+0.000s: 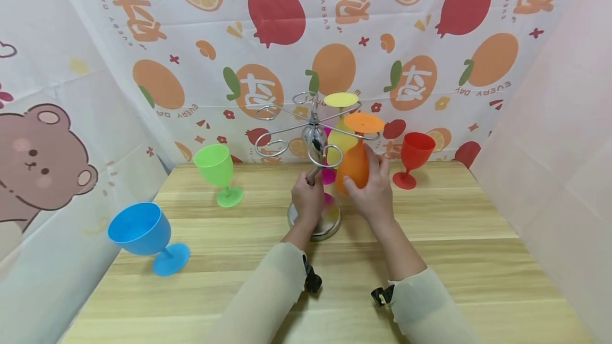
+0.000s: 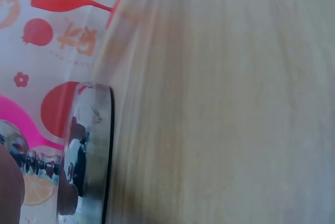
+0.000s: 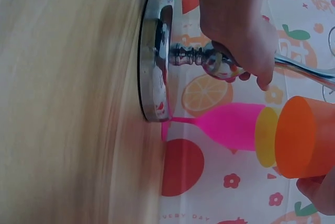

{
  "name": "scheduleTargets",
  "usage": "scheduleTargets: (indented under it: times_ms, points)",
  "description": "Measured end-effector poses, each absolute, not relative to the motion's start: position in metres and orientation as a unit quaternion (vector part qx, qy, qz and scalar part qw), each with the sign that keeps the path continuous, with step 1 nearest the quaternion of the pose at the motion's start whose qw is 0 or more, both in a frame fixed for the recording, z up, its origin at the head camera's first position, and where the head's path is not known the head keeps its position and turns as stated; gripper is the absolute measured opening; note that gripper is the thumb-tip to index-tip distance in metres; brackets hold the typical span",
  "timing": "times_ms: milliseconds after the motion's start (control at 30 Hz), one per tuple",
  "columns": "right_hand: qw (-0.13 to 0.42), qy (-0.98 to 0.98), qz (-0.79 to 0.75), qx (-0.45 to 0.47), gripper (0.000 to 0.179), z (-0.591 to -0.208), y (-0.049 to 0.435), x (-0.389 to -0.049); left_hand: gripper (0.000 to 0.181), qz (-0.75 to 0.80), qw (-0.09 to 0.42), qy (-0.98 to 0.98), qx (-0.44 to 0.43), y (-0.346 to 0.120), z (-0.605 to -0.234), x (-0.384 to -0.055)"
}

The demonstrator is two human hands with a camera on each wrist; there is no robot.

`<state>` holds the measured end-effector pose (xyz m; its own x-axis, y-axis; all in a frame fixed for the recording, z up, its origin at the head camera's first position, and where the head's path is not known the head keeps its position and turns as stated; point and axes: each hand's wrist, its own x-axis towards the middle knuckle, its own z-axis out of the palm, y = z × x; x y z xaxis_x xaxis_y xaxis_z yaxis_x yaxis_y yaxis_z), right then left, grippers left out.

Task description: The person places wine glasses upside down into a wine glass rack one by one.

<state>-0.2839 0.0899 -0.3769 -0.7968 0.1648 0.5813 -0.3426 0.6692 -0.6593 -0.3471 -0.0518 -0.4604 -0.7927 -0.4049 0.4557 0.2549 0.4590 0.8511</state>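
Note:
A chrome goblet rack (image 1: 315,139) with curled wire arms stands mid-table. My left hand (image 1: 308,198) grips its pole above the round base (image 3: 157,56). In my right hand (image 1: 375,190) an orange goblet (image 1: 353,169) is held by the bowl, upside down, its foot just above a wire loop on the rack's right. Whether its stem sits inside that loop I cannot tell. Behind it a yellow goblet (image 1: 341,100) is also upside down at the rack, partly hidden. A pink goblet (image 3: 230,124) stands upright behind the rack, mostly covered in the head view.
On the left stand a green goblet (image 1: 215,169) and, nearer, a blue goblet (image 1: 143,230). A red goblet (image 1: 413,153) is at the back right. The wooden table (image 1: 459,259) ends against a fruit-printed cloth (image 1: 296,68), with pale cloths at both sides.

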Motion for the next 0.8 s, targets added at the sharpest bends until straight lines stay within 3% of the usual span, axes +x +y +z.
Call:
scheduleTargets:
  times_ms: [800]
  points:
    - [0.273, -0.882, 0.358, 0.137, 0.084, -0.385, 0.117, -0.27, 0.033, -0.483, 0.341, -0.806, 0.033, -0.05, -0.464, -0.344]
